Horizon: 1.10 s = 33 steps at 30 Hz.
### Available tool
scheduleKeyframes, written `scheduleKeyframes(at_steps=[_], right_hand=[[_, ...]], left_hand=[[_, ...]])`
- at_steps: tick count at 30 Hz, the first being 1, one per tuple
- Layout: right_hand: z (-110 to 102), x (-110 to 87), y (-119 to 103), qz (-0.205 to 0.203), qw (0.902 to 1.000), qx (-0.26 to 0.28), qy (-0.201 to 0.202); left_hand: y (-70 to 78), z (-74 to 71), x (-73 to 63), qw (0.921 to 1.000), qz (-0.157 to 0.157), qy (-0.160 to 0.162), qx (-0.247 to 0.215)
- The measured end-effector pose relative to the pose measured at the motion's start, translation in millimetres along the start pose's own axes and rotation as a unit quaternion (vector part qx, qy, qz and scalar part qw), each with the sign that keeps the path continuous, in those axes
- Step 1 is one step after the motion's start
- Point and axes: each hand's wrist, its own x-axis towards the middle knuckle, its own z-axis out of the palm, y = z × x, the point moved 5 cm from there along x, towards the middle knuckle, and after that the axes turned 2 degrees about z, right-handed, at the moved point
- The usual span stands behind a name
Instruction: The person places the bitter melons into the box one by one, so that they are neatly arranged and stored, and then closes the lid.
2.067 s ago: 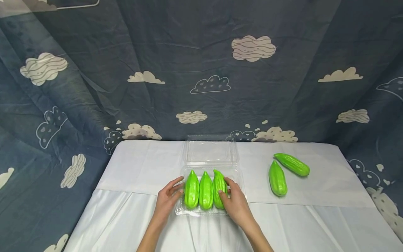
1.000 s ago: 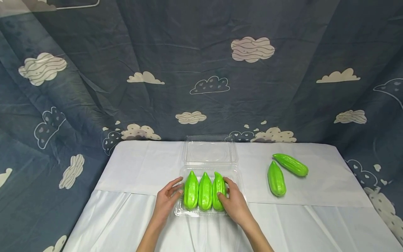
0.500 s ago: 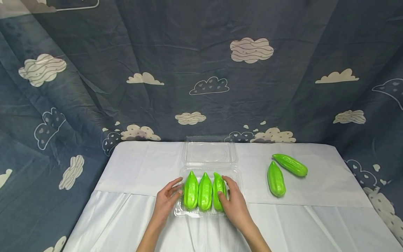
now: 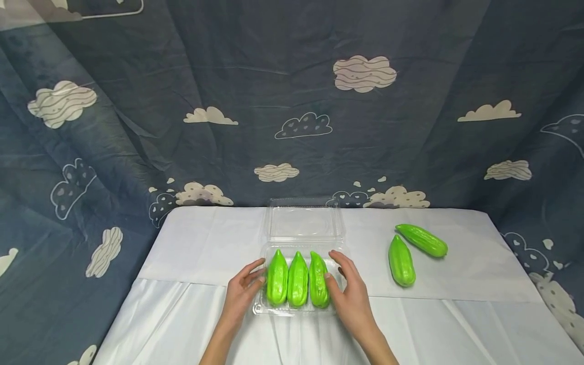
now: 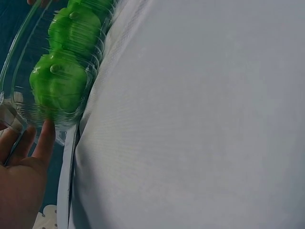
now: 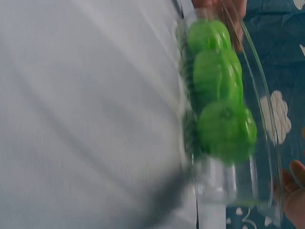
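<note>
In the head view an opened clear plastic clamshell box (image 4: 298, 310) holds a left bitter melon (image 4: 277, 279), a middle one (image 4: 298, 280) and a right one (image 4: 319, 281), side by side with tips pointing away. My left hand (image 4: 239, 294) holds the box's left side, with the thumb at the rim. The left wrist view shows its fingers (image 5: 45, 143) against the outer wall. My right hand (image 4: 352, 299) is spread at the box's right side, with the thumb tip close to the right melon. In the right wrist view that hand (image 6: 296, 205) shows beyond the rim.
Two more bitter melons lie on the white cloth (image 4: 456, 279) to the right: an upright-lying one (image 4: 402, 262) and a slanted one (image 4: 423, 240). The clear lid (image 4: 303, 223) lies back behind the box. A dark cloud-patterned curtain (image 4: 255, 142) hangs behind the table.
My right hand has let go of the right melon and moved slightly right, its fingers spreading. That melon stays in the box. My left hand has stayed in place.
</note>
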Motion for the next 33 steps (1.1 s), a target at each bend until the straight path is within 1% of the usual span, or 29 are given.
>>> scheduleKeyframes(at_steps=[5,9,13,16,19,23,30,33], right_hand=[[-16.7,2.7,5.7,-0.038,0.9987,-0.005,0.033],[-28.2,6.1,12.0,-0.063,0.9964,-0.037,0.043],[-38.6,9.8,18.9,-0.074,0.9935,-0.072,0.048],[-46.9,12.1,24.4,-0.077,0.9921,-0.083,0.054],[-55.7,14.1,31.5,-0.071,0.9919,-0.087,0.059],[-67.9,16.5,40.1,-0.052,0.9918,-0.098,0.063],[-86.5,20.5,56.2,-0.002,0.989,-0.134,0.064],[-92.5,21.1,62.9,0.012,0.987,-0.145,0.068]], left_hand=[[-1.3,-0.9,-0.5,1.0,-0.003,0.001,-0.002],[-1.1,-0.8,-0.6,1.0,-0.001,0.0,-0.007],[-0.3,-0.6,-0.7,1.0,0.003,0.0,-0.007],[0.2,-0.4,-0.9,1.0,0.003,0.001,-0.003],[0.4,-0.1,-0.9,1.0,0.004,0.0,-0.001],[0.4,0.1,-0.4,1.0,0.003,0.0,0.0],[-0.3,0.1,-0.6,1.0,-0.003,0.001,0.002],[-0.6,0.1,-0.8,1.0,-0.005,0.002,0.003]])
